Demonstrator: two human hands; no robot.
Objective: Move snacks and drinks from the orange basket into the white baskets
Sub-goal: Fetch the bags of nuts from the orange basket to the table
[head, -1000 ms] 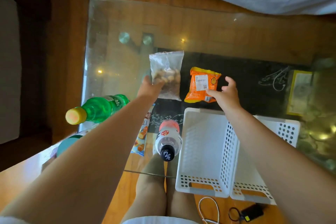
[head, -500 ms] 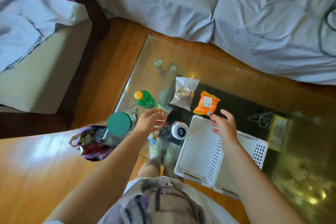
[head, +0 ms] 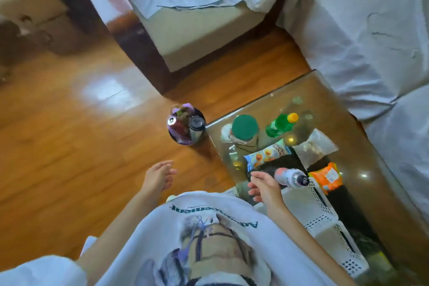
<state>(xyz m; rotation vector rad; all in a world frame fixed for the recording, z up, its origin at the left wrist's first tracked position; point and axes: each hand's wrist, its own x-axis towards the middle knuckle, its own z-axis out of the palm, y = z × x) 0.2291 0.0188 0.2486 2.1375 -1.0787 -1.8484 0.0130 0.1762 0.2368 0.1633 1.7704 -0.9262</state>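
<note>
A glass table with a dark shelf under it filled the right of the frame, and on it lay the soft and hard things together: a crinkled orange snack packet, a clear bag of nuts, a glossy blue snack pack, a green plastic bottle with a yellow cap, a round green-lidded jar and a clear bottle with a black cap, lying on its side. The perforated white baskets sat side by side at the lower right, both apparently bare inside. At centre frame, on the polished wooden floor, stood a dark round container holding cans and wrapped items; no orange basket could be made out.

Compared with half a second before, the view had swung left, so the table had slid to the right and more floor showed. The left hand, then over the table's edge, had come out above the floor, fingers spread and holding nothing. The right hand had drawn back from the baskets' far rim to the table's near edge, fingers loosely curled and unladen, just beside the clear bottle.
</note>
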